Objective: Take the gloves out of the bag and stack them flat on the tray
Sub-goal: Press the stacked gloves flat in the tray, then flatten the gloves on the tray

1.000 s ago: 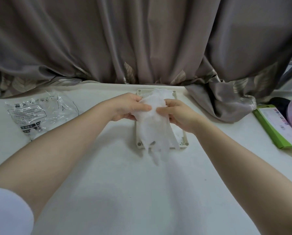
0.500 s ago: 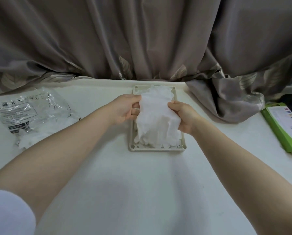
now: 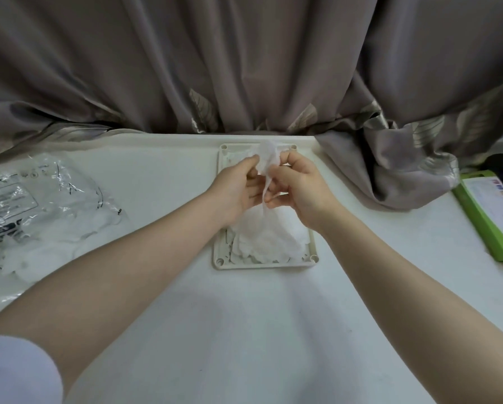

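both the left hand [image 3: 238,188] and right hand [image 3: 298,191] pinch one bunched glove [image 3: 266,161] between their fingertips above the tray [image 3: 221,258], so the spreading step looks underway; next, pull it flat onto the stack below.

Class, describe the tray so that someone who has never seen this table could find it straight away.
Start at the grey curtain behind the white table. The tray lies at the table's far middle, under both hands. It alone is a pale rectangle with a round hole at each corner, holding white gloves.
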